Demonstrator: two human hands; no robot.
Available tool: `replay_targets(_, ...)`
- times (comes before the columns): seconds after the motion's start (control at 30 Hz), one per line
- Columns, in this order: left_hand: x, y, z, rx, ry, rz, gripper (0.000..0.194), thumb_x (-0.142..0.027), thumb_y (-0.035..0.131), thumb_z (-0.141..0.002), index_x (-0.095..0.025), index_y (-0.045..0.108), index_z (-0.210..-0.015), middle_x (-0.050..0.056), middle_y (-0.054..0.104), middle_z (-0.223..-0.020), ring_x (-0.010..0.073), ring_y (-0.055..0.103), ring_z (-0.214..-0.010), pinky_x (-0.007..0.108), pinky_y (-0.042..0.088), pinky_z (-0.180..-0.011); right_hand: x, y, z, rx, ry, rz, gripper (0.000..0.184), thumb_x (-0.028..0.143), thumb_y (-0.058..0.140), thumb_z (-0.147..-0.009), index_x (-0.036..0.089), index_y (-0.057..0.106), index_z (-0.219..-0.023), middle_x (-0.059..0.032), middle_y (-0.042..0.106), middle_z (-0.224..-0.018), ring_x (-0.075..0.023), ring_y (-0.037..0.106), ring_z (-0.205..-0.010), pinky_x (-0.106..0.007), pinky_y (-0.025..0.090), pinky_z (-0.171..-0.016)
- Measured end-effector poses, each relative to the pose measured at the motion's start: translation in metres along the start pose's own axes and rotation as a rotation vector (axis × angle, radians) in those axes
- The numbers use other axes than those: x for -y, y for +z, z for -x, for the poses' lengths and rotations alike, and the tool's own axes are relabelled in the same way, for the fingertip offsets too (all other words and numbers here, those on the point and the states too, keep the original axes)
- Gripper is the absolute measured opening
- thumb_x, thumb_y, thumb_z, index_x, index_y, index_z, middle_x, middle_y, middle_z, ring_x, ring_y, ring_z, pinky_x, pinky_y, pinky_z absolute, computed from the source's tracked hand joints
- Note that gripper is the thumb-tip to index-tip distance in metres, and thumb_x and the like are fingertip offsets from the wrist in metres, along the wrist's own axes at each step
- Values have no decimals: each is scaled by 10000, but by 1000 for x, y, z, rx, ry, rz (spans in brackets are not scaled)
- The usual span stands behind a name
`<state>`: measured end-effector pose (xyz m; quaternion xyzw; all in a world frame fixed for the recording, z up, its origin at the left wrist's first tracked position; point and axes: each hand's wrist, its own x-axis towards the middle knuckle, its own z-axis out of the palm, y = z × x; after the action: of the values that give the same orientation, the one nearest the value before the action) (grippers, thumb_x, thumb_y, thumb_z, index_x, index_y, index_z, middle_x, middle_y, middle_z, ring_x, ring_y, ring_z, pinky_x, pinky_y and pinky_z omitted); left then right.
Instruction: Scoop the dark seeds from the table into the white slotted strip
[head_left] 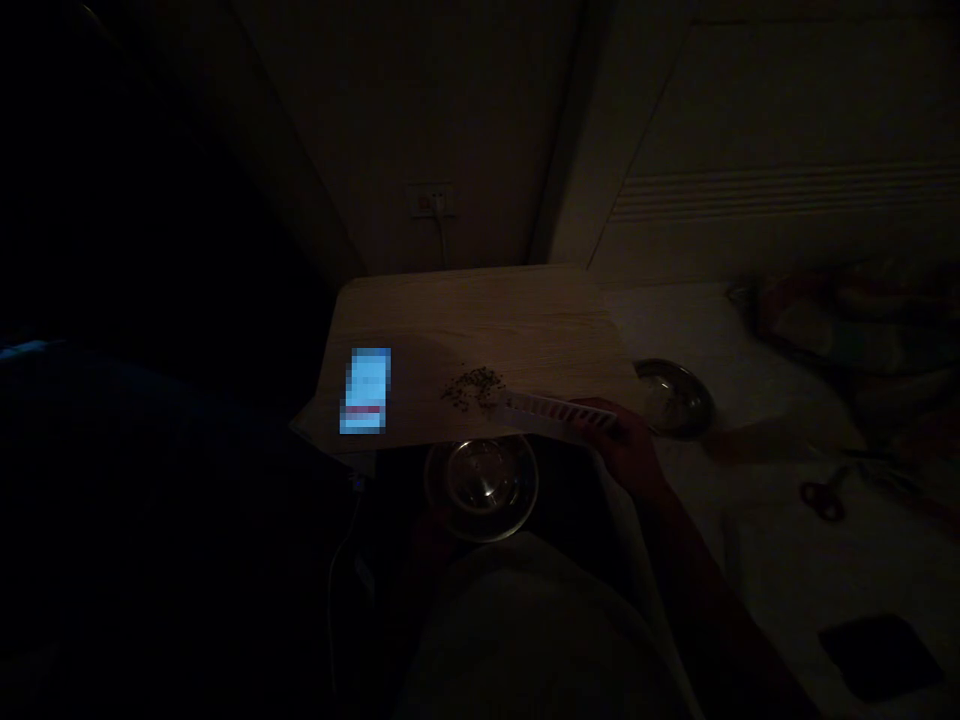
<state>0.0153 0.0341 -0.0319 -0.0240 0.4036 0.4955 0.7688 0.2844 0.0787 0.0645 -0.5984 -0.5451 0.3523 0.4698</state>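
My right hand (619, 440) is closed around a long white tool with a row of dark slots (551, 408). Its far end reaches a scattered pile of small dark bits (474, 387) on a wooden tabletop (480, 310); the exact kind of tool is hard to make out. Below the tabletop's front edge is a shiny round metal bowl (487, 490). My left hand (439, 525) shows only dimly at the bowl's lower left rim and appears to hold it, its fingers mostly lost in the dark.
A lit phone (365, 390) lies at the tabletop's left side. To the right, a second metal bowl (673, 398) and scissors (823, 498) rest on a pale surface, with a dark flat piece (879, 655) nearer. A white cable (334, 590) hangs at left; the wall has a socket (431, 201).
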Motion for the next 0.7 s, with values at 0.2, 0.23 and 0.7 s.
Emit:
replay_targets(0.2, 0, -1, -1, -18, 16, 20, 353, -326, 524, -877, -139, 536, -1177, 84, 557, -1155, 194, 573, -983, 387, 490, -820, -1, 1, -1, -90, -10, -16, 193, 350, 631, -769, 224, 691, -901, -24, 705, -871, -186, 642, -779, -306, 505, -703)
replay_targets(0.23, 0, -1, -1, -20, 16, 21, 353, -327, 525, -877, -138, 537, -1175, 83, 557, -1155, 195, 573, -983, 387, 490, -820, 0, 2, 0, -82, -3, -20, 196, 352, 631, -769, 224, 692, -904, -24, 706, -871, -188, 642, -780, -308, 505, -703)
replay_targets(0.7, 1, -3, -2, -24, 8, 8, 347, -331, 522, -878, -142, 544, -1168, 81, 559, -1156, 198, 572, -988, 388, 488, -827, 4, 6, 0, 12, -24, -5, 219, 348, 615, -782, 217, 700, -935, -32, 717, -887, -191, 653, -770, -306, 507, -688)
